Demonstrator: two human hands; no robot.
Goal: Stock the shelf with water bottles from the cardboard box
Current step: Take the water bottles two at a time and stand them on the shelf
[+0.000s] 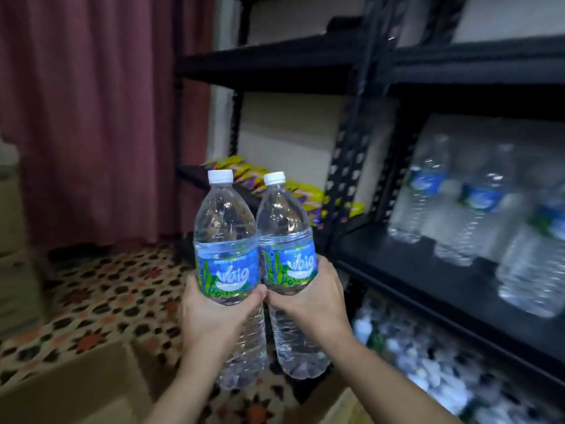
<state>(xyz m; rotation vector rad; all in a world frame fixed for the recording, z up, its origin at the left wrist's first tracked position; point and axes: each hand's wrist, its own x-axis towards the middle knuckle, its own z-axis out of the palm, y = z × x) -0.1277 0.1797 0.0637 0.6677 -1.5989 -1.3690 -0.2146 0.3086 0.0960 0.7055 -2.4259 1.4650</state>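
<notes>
Water bottles fill both hands: the left hand is wrapped around the left bottle just below its blue label, and the right hand grips the right bottle at the same height. Both bottles stand upright, side by side and touching, white caps on, held in the air in front of the black shelf. The two thumbs meet between the bottles. On the shelf board to the right stand more stocked bottles, blurred, and further bottles show on the level below. On the neighbouring shelf unit behind the held pair lie yellow and purple packets. A flap of the cardboard box sits at the lower left, on the patterned floor. A dark red curtain hangs at the left
</notes>
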